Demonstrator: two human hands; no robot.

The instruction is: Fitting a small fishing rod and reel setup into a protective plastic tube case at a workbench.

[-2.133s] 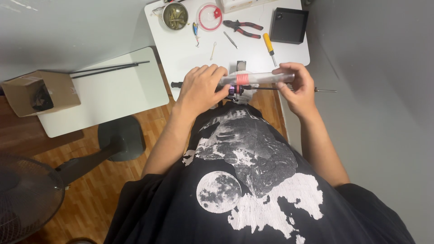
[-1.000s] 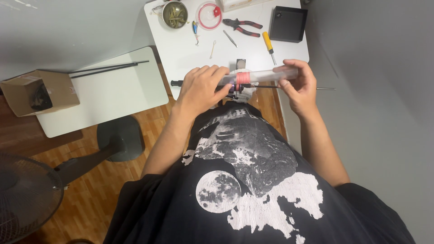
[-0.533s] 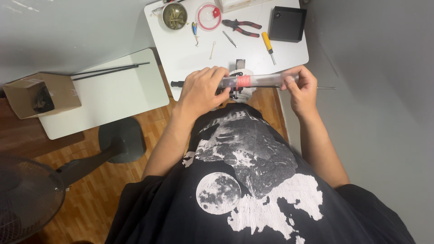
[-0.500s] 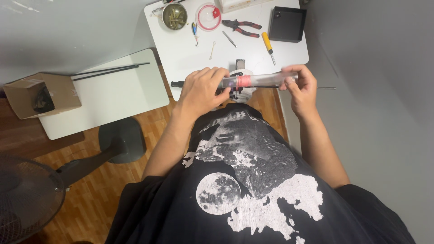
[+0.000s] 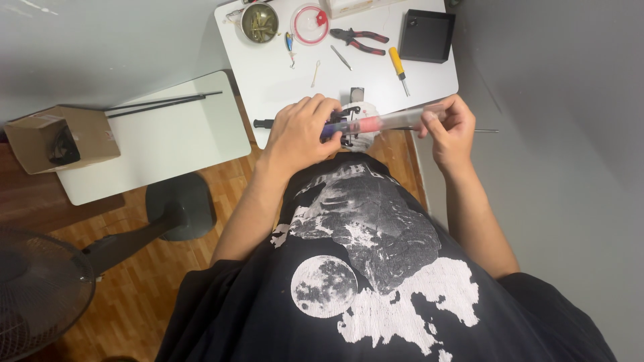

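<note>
At the near edge of the white worktop [image 5: 282, 80], just above the person's lap, a long clear plastic tube with a pinkish-red section [image 5: 386, 122] is held level between both hands. The left hand [image 5: 300, 131] has its fingers closed around the tube's dark, blue-tinted end, where a small black fitting sits, seemingly to steady that end. The right hand [image 5: 448, 124] pinches the other end with curled fingers, and a thin dark rod [image 5: 484, 131] sticks out past it beyond the worktop's right edge. Holding the piece off the surface, close to the body, keeps both ends within reach.

Toward the far edge lie the tools, apart from the hands: red-handled pliers [image 5: 362, 38], a yellow-handled screwdriver [image 5: 398, 66], a round metal tin of small parts [image 5: 259, 22], a clear round lid with a red ring [image 5: 309, 16] and a black square tray [image 5: 426, 35] at the far right corner. On the lower side table [image 5: 161, 141] rest two long black rods [image 5: 161, 102] and a brown cardboard box [image 5: 57, 137].

Compared with half a second ago, the tube has tilted a little, its right end a touch higher, while both grips are unchanged.
</note>
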